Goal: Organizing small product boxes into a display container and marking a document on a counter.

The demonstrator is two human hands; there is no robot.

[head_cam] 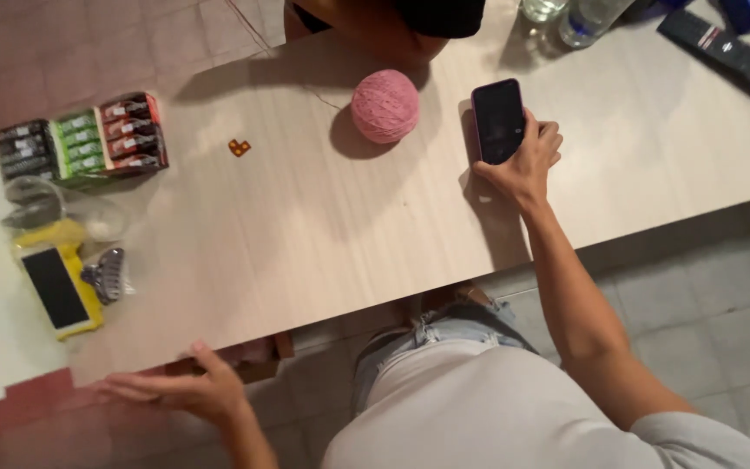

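Tabletop: phone in right grip (upright).

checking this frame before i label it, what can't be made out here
Head view only:
- Dark phone in the right hand: screen blank, fingers cover its right edge.
- Left hand: blurred at the table edge; contact unclear.
- Bottles and remote: cut off by the top edge.
- Small orange piece: too small to identify.
- Stacked packets: blurred.
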